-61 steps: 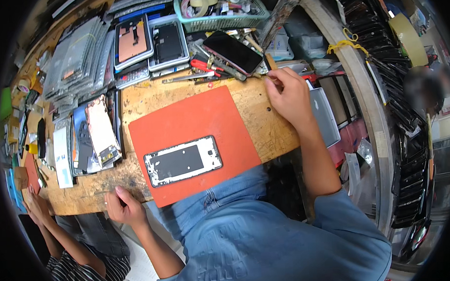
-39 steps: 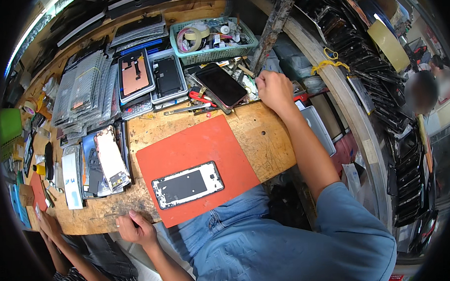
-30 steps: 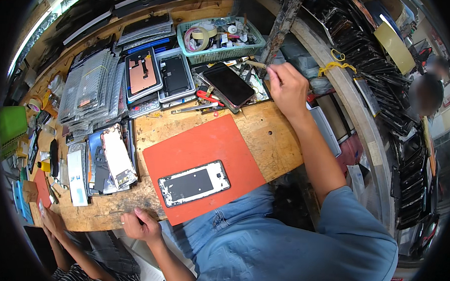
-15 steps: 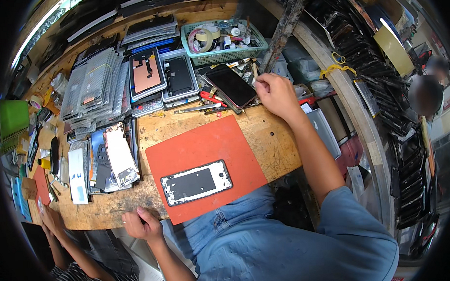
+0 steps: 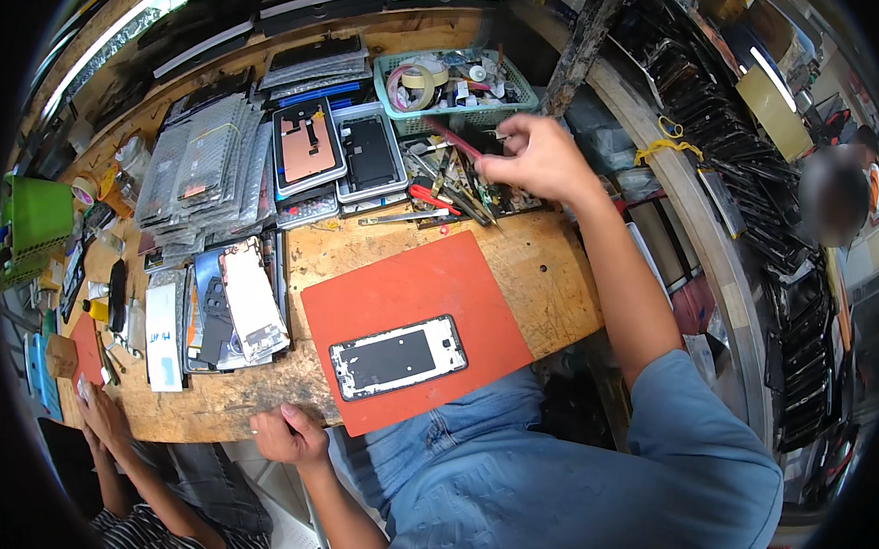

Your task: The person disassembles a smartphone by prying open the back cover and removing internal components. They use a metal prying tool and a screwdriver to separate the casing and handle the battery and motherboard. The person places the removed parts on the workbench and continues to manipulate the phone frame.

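Note:
My right hand (image 5: 537, 160) grips a thin dark phone (image 5: 454, 138) at its near end. The phone is tipped up nearly edge-on over the tool pile, its edge looking reddish, and it is somewhat blurred. Beneath it lie red-handled pliers (image 5: 432, 199) and several other small tools. My left hand (image 5: 288, 435), with a ring on one finger, is curled closed at the table's front edge, with nothing visible in it. Between the hands, a phone frame (image 5: 399, 358) with white edges and a dark middle lies flat on a red mat (image 5: 410, 275).
Stacked bubble-wrapped parts (image 5: 199, 167) and phone trays (image 5: 369, 151) fill the back left. A green basket (image 5: 453, 109) of tape rolls stands behind the tools. A wooden post (image 5: 688, 188) rises at right. At lower left, another person's hands (image 5: 101, 417) are at the bench.
My right hand has lifted the phone off the tool pile and tilted it up, baring the tools below. My left hand stays curled at the table edge. The whole view has shifted slightly.

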Tool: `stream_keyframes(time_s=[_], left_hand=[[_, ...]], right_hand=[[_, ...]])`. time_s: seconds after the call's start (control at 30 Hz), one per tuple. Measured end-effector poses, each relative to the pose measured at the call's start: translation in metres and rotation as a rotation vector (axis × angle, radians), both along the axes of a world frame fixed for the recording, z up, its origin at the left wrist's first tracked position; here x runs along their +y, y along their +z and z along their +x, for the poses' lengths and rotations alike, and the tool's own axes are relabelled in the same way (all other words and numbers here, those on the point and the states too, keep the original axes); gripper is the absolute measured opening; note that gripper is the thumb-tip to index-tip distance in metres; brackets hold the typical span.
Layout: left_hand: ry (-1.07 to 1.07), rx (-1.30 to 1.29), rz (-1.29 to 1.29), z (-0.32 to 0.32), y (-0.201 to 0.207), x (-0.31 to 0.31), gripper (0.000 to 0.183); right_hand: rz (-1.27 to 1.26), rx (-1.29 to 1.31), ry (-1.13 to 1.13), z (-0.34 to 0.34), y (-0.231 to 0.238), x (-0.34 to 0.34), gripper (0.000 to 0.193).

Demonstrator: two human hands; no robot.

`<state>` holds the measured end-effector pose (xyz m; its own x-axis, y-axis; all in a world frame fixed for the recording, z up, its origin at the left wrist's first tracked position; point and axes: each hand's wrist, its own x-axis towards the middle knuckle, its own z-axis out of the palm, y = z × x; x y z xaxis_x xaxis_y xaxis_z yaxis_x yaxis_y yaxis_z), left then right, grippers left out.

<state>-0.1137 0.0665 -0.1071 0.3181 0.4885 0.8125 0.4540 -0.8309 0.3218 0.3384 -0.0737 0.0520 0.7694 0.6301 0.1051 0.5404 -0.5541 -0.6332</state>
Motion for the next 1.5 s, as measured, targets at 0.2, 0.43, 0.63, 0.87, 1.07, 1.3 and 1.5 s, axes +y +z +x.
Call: stream_keyframes(time_s=[0.2,0.43,0.63,0.87,1.07,1.3,1.5], left_hand=[[0.026,-0.030,0.043,-0.003,-0.001,0.001,0.024],[0.008,0.003,0.016,0.003,-0.004,0.002,0.027],[0.018,0.014,0.024,0.001,-0.001,0.000,0.027],[0.007,-0.011,0.032,-0.003,-0.006,0.001,0.023],[0.004,-0.007,0.020,0.001,-0.002,0.000,0.022],[0.023,0.008,0.025,-0.001,-0.002,0.000,0.024],[0.011,0.015,0.045,0.000,-0.001,0.001,0.025]], right_hand=[[-0.081,-0.295,-0.227,0.018,0.026,0.064,0.078],[-0.240,-0.360,-0.199,0.060,-0.007,0.114,0.076],[0.055,-0.518,-0.117,0.047,-0.016,0.074,0.039],[-0.485,-0.079,0.104,0.024,-0.041,0.023,0.038],[-0.658,0.001,0.146,0.041,-0.033,0.042,0.054],[-0.603,-0.207,0.077,0.020,-0.028,0.052,0.037],[-0.417,-0.245,0.054,0.029,-0.055,0.046,0.040]])
